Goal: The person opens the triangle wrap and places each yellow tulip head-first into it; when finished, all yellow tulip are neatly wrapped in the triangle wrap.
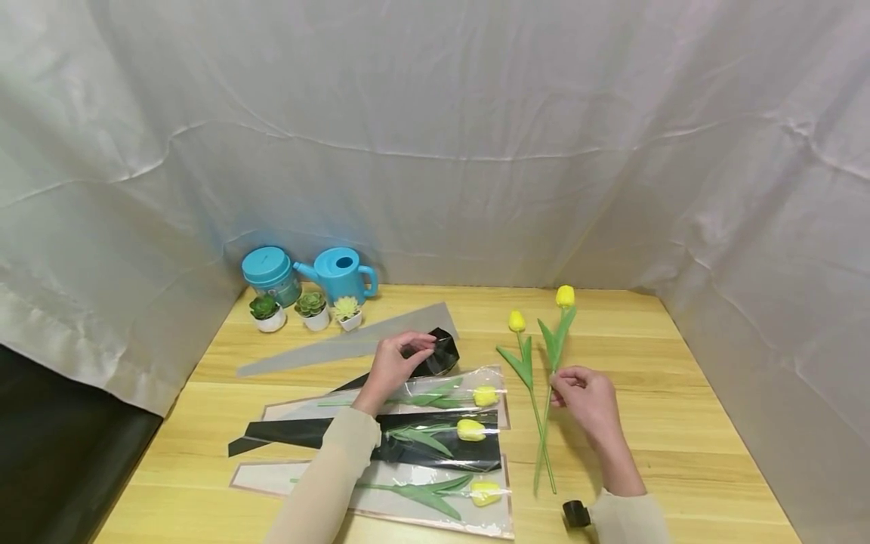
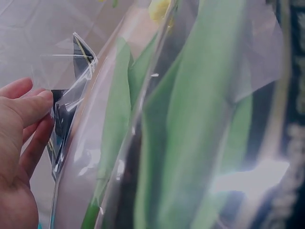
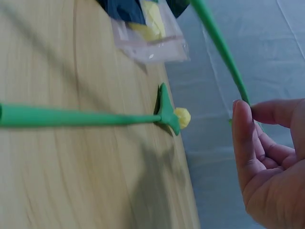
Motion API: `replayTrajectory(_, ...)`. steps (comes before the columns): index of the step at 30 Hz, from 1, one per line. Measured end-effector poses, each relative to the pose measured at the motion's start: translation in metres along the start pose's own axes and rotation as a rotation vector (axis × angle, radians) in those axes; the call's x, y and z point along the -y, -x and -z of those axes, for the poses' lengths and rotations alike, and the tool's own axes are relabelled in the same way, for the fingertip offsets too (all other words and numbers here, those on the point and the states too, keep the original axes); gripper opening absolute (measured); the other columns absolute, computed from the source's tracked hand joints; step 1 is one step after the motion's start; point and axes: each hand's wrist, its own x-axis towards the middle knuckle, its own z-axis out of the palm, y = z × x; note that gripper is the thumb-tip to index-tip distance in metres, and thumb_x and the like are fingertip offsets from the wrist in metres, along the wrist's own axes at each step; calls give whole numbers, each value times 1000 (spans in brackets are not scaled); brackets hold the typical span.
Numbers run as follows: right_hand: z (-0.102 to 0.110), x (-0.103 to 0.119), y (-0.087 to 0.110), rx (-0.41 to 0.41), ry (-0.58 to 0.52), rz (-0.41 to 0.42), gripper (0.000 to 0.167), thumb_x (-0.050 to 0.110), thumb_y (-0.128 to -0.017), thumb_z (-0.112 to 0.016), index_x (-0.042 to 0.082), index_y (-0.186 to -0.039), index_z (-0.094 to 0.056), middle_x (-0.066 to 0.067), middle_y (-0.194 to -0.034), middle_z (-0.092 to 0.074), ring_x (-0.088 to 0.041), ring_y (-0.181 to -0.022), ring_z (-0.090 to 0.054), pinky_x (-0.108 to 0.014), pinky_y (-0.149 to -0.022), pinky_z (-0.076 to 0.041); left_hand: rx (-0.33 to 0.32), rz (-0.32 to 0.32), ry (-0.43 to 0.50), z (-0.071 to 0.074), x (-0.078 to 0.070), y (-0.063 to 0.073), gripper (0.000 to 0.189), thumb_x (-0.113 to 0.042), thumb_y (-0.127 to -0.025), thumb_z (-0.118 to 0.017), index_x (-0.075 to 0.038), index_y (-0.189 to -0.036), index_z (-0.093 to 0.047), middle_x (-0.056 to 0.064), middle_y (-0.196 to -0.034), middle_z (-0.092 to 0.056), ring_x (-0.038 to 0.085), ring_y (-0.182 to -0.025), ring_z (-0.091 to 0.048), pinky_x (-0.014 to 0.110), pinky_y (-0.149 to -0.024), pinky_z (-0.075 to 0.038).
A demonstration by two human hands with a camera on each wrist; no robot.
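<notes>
My left hand (image 1: 399,361) pinches the open end of a black flower sleeve (image 1: 445,353) with a shiny clear front; in the left wrist view its thumb and fingertips grip the sleeve's edge (image 2: 61,114). Thumb and forefinger of my right hand (image 1: 590,399) hold a yellow tulip (image 1: 557,344) by its green stem, raised off the table in the right wrist view, where the stem (image 3: 224,52) shows. A second yellow tulip (image 1: 525,366) lies on the table just left of it, the two stems crossing in the head view.
Three sleeves with tulips lie nearer me: a pale one (image 1: 503,378), a black one (image 1: 306,432), another pale one (image 1: 265,477). A flat grey sleeve (image 1: 292,359) lies behind. At the back left stand a watering can (image 1: 340,276), a blue-lidded jar (image 1: 268,268) and small potted succulents (image 1: 314,310).
</notes>
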Motion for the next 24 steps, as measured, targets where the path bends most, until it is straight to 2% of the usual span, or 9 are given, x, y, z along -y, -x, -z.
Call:
replayTrajectory(7,-6,8,0,-54,-109,58,23,10,-105,-60,-10,-117,-58,-11,-93,-65,-10,-72,-70,-28,-73,-63,11,22,-8,-1,1,3,20,-14,-94,-78,-12,-114,-79,-1,-100,-78,13,-90,-73,30,-79,-60)
replayTrajectory(12,-9,12,-3,-89,-145,107,21,11,-108,-54,-8,-118,-52,-10,-99,-58,-10,-76,-71,-27,-78,-63,29,34,-17,-1,4,4,19,-16,-95,-77,-14,-114,-79,-3,-100,-78,11,-90,-73,29,-78,-60)
replayTrajectory(24,-13,24,-10,-125,-230,136,23,10,-109,-52,-10,-119,-50,-7,-97,-57,-9,-78,-71,-26,-80,-62,12,14,-15,-1,4,5,14,-12,-92,-79,-12,-106,-81,-2,-99,-80,11,-88,-74,28,-77,-61)
